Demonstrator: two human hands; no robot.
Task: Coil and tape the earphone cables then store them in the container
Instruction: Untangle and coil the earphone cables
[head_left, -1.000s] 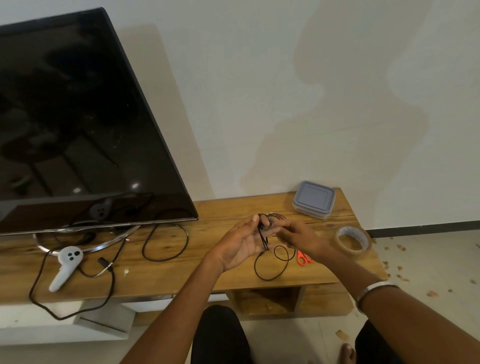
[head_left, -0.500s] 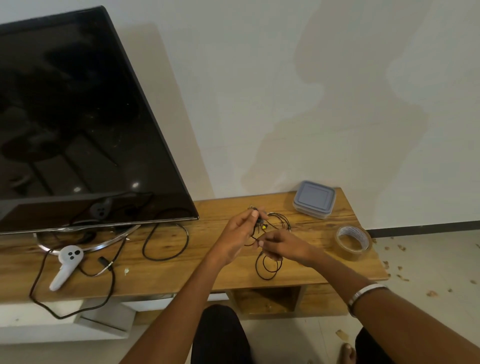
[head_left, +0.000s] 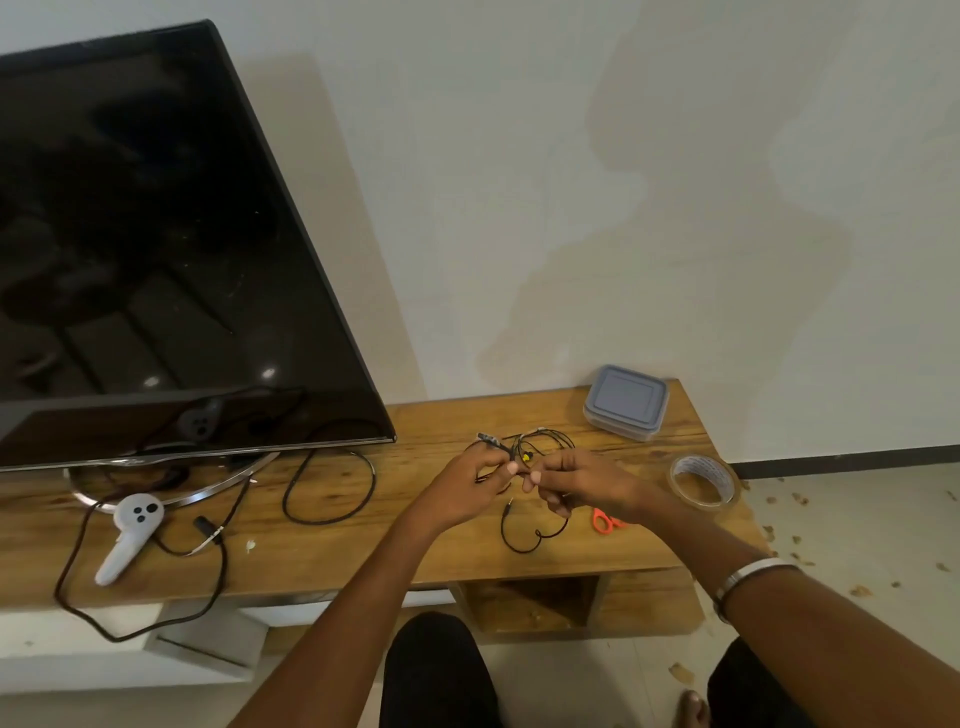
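Filling upper left: television (head_left: 156, 249) | wooden bench (head_left: 363, 525) across middle | lidded container (head_left: 626, 402) right of centre | left hand (head_left: 467, 488), right hand (head_left: 576, 480) each pinching black earphone cable (head_left: 540, 441) at frame centre, loop trailing onto bench

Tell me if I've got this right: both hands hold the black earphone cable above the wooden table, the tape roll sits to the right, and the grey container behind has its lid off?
Not quite. In the head view the grey container has its lid on. The rest stands: both hands, left and right, hold the earphone cable, with the tape roll to the right.
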